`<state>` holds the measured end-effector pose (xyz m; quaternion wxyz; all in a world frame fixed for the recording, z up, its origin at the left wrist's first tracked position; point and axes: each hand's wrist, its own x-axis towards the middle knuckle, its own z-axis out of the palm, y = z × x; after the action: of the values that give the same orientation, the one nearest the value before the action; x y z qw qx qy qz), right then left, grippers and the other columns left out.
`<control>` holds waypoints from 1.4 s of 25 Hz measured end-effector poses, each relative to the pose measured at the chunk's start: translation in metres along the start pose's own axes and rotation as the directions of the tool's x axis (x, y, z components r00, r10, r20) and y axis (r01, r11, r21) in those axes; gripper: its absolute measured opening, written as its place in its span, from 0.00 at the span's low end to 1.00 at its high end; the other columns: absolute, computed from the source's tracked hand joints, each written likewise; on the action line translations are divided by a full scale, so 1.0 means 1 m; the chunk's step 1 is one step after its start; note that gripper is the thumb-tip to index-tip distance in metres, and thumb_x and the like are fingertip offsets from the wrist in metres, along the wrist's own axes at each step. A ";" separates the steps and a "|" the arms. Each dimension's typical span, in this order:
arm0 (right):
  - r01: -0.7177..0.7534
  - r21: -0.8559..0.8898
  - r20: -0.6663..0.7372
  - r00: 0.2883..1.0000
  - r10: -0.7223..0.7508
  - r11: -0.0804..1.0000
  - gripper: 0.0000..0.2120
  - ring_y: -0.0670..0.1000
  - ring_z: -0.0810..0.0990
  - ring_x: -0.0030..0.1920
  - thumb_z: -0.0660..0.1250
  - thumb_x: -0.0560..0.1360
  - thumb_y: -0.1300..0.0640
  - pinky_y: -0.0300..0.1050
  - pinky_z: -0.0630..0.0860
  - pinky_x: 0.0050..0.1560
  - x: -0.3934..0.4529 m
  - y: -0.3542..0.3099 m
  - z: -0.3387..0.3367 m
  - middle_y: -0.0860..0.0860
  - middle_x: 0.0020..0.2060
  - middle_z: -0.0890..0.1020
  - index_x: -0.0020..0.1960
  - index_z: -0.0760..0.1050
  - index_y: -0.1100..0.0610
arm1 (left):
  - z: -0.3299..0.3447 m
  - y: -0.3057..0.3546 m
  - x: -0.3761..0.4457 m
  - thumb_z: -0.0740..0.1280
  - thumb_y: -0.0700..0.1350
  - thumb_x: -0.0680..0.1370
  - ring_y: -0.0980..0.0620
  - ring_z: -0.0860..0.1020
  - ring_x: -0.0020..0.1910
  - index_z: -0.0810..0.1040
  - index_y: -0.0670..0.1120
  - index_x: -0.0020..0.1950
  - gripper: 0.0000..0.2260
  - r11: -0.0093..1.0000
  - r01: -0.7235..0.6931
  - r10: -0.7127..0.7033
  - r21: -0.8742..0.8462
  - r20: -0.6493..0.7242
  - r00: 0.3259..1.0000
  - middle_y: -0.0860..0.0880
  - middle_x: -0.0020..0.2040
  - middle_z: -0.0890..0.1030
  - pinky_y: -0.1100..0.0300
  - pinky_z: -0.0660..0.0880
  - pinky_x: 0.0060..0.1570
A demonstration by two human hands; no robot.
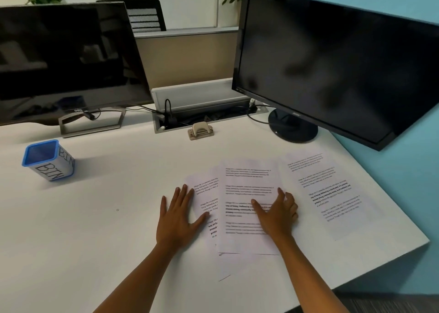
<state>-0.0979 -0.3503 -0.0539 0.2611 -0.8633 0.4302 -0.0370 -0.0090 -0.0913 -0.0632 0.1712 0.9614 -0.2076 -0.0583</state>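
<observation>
Three printed sheets lie on the white desk (107, 229). The left sheet (205, 193) is partly covered by the middle sheet (247, 184), and the right sheet (325, 189) lies angled beside them. My left hand (177, 217) lies flat with straight fingers, its thumb and fingertips on the left sheet's edge. On the middle sheet rests my right hand (276, 213), fingers spread and slightly bent, pressing down on the paper.
A blue-rimmed mesh cup marked BIN (48, 160) stands at the left. Two dark monitors (66, 58) (337, 63) stand at the back, with a cable tray (204, 113) and a small beige clip (200, 130) between them. The desk edge runs close on the right.
</observation>
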 end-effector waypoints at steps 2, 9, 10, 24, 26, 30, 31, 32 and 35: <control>0.024 0.055 0.034 0.999 -0.026 0.998 0.47 0.58 0.58 0.72 0.70 0.67 0.33 0.59 0.60 0.70 0.000 -0.010 0.003 0.54 0.74 0.59 0.77 0.55 0.52 | 0.000 0.000 0.000 0.46 0.77 0.73 0.58 0.41 0.79 0.47 0.56 0.81 0.42 1.000 0.000 0.000 0.009 0.016 1.000 0.58 0.81 0.45 0.45 0.40 0.78; 0.278 0.169 0.161 0.939 -0.305 0.946 0.39 0.54 0.62 0.71 0.76 0.67 0.42 0.56 0.63 0.70 0.009 -0.010 0.001 0.49 0.70 0.68 0.73 0.64 0.48 | 0.001 0.001 0.000 0.47 0.78 0.72 0.55 0.40 0.80 0.44 0.61 0.80 0.41 1.000 -0.022 0.021 0.017 0.040 0.999 0.55 0.81 0.42 0.44 0.39 0.78; 0.242 0.193 0.076 0.962 -0.261 0.951 0.36 0.55 0.64 0.70 0.76 0.67 0.44 0.57 0.65 0.69 0.018 -0.003 -0.007 0.51 0.69 0.70 0.71 0.67 0.50 | 0.001 0.001 0.000 0.47 0.78 0.72 0.55 0.40 0.80 0.46 0.61 0.80 0.40 0.999 -0.022 0.021 0.039 0.038 0.999 0.55 0.81 0.42 0.44 0.39 0.78; -0.030 -0.279 -0.015 1.000 0.027 0.960 0.31 0.64 0.71 0.67 0.63 0.79 0.49 0.57 0.68 0.67 0.093 0.033 -0.058 0.64 0.69 0.69 0.75 0.60 0.64 | 0.002 0.000 0.002 0.49 0.79 0.71 0.56 0.43 0.80 0.52 0.61 0.80 0.41 0.999 0.008 -0.008 0.031 0.017 1.000 0.56 0.81 0.46 0.45 0.40 0.78; -0.024 -0.264 -0.070 0.998 0.006 0.964 0.25 0.64 0.75 0.62 0.63 0.78 0.56 0.56 0.74 0.62 0.088 0.028 -0.058 0.65 0.64 0.74 0.71 0.64 0.66 | 0.002 0.000 0.002 0.49 0.79 0.71 0.56 0.43 0.80 0.53 0.61 0.80 0.41 1.000 0.006 -0.006 0.024 0.008 1.000 0.56 0.81 0.46 0.45 0.40 0.78; 0.010 -0.354 -0.018 1.000 -0.018 0.935 0.24 0.62 0.79 0.58 0.63 0.77 0.66 0.53 0.77 0.58 0.075 0.008 -0.063 0.64 0.60 0.77 0.72 0.62 0.65 | 0.001 0.000 0.002 0.49 0.79 0.71 0.55 0.44 0.80 0.53 0.61 0.80 0.40 1.000 0.004 -0.004 0.016 0.006 1.000 0.56 0.81 0.47 0.46 0.40 0.78; 0.023 -0.357 0.011 1.000 -0.020 0.934 0.24 0.61 0.79 0.58 0.63 0.78 0.66 0.53 0.77 0.57 0.070 -0.001 -0.064 0.63 0.59 0.78 0.72 0.61 0.64 | 0.001 0.000 0.002 0.50 0.79 0.71 0.55 0.44 0.80 0.53 0.61 0.80 0.40 1.000 0.003 -0.004 0.017 0.003 1.000 0.55 0.81 0.47 0.45 0.40 0.78; 0.038 -0.355 0.041 0.999 -0.026 0.934 0.25 0.61 0.80 0.57 0.62 0.77 0.67 0.54 0.77 0.56 0.064 -0.012 -0.064 0.63 0.59 0.79 0.73 0.61 0.63 | 0.001 0.001 0.002 0.50 0.79 0.71 0.55 0.44 0.80 0.54 0.61 0.80 0.40 1.000 0.002 -0.002 0.015 0.001 1.000 0.55 0.81 0.47 0.45 0.40 0.78; 0.125 -0.336 0.124 0.988 -0.088 0.934 0.26 0.62 0.79 0.58 0.60 0.77 0.66 0.54 0.77 0.56 0.034 -0.053 -0.062 0.62 0.59 0.79 0.74 0.60 0.61 | 0.000 0.000 0.002 0.50 0.79 0.71 0.55 0.45 0.80 0.54 0.61 0.79 0.41 1.000 0.003 -0.003 0.017 -0.005 1.000 0.55 0.81 0.48 0.46 0.40 0.78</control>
<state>-0.0564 -0.3760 0.0192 0.1271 -0.9184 0.3681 0.0705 -0.0074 -0.0927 -0.0634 0.1635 0.9632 -0.2061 -0.0546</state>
